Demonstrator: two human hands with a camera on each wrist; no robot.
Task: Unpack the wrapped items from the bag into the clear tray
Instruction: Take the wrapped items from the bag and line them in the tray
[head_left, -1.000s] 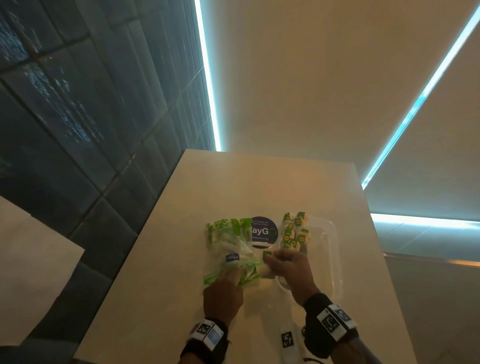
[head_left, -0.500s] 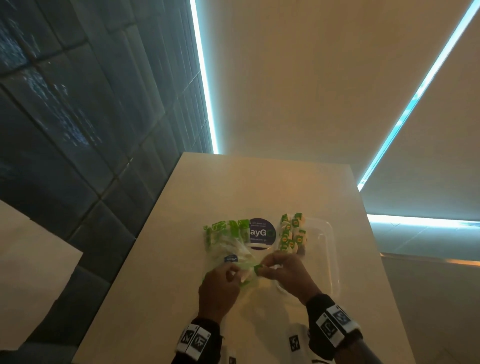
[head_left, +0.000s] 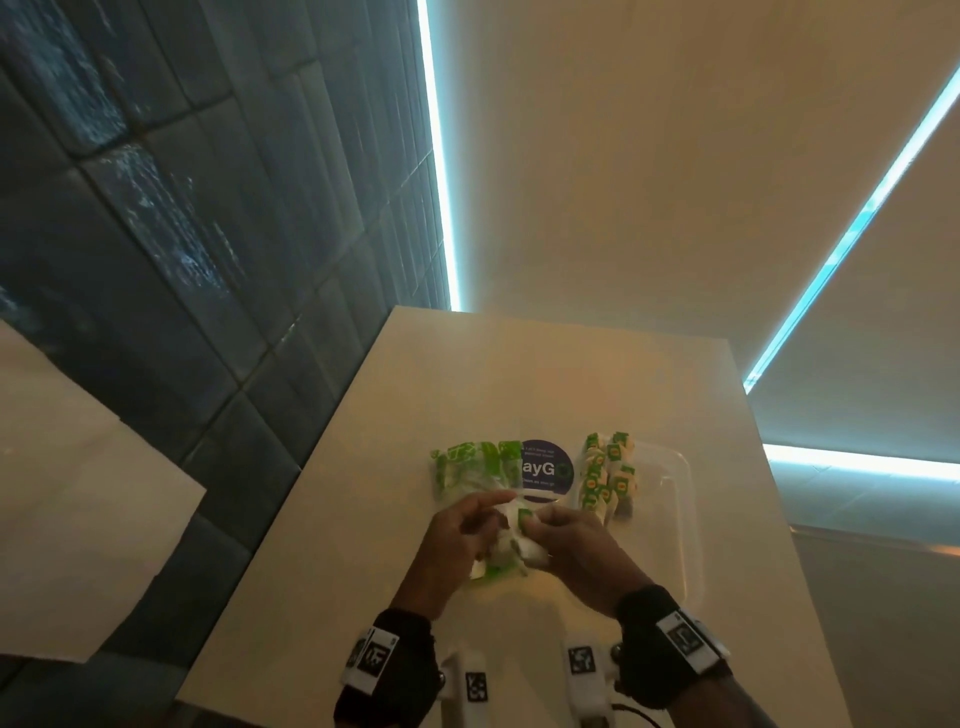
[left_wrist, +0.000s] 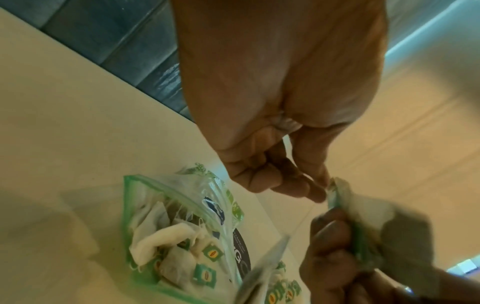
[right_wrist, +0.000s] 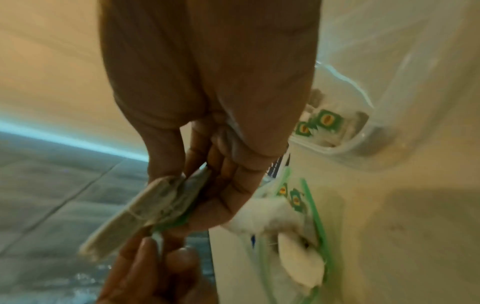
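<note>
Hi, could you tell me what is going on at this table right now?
A person is emptying a green-edged clear bag of wrapped tea bags into a clear tray. The right hand holds a small stack of tea bags just above the table, and the left hand pinches one end of that stack. A row of tea bags already sits along the tray's left side, while more remain in the bag.
</note>
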